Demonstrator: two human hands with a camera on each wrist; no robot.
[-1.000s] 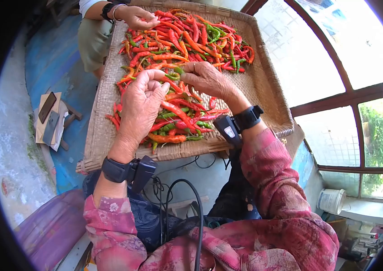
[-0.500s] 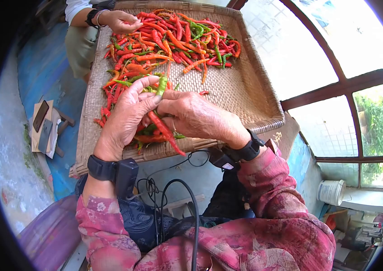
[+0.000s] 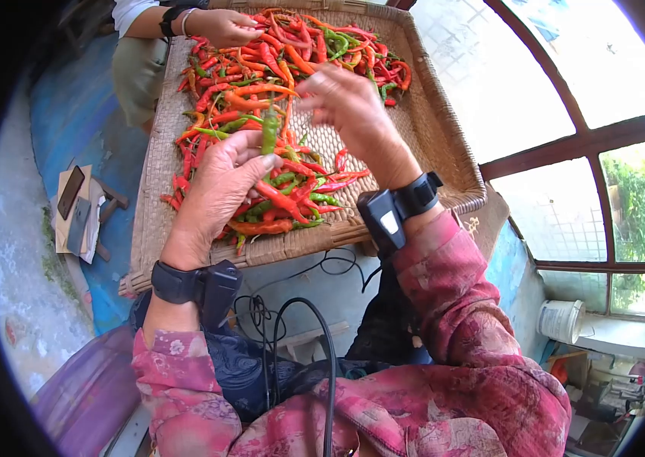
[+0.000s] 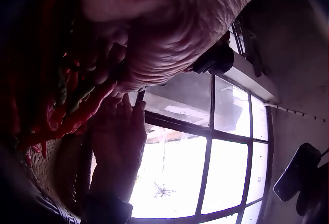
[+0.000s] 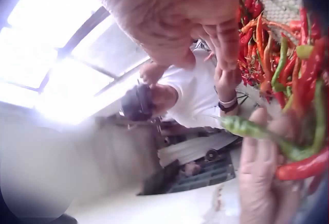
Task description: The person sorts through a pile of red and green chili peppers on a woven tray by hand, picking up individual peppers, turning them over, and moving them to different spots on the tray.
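My left hand (image 3: 216, 183) pinches a green pepper (image 3: 269, 131) between thumb and fingers, its tip pointing up above the tray. Beside that palm lies a red pepper (image 3: 280, 199); whether the hand also holds it, I cannot tell. Raised over the woven tray (image 3: 444, 152), up and right of the left hand, my right hand (image 3: 357, 114) is blurred, fingers loosely extended, with nothing visible in it. In the right wrist view the green pepper (image 5: 247, 127) lies across the left fingers (image 5: 257, 167). Red, orange and green peppers (image 3: 223, 99) cover much of the tray.
Another person's hand (image 3: 223, 27) reaches over the tray's far left edge. Two phones lie on a small stool (image 3: 98, 209) at the left. Black cables (image 3: 330, 335) loop over my lap, a window stands at the right, and a white bucket (image 3: 561, 321) sits below it.
The right hand has left its place against the left hand and moved up and right, away over the tray. The green pepper stays in the left hand and now stands more upright.
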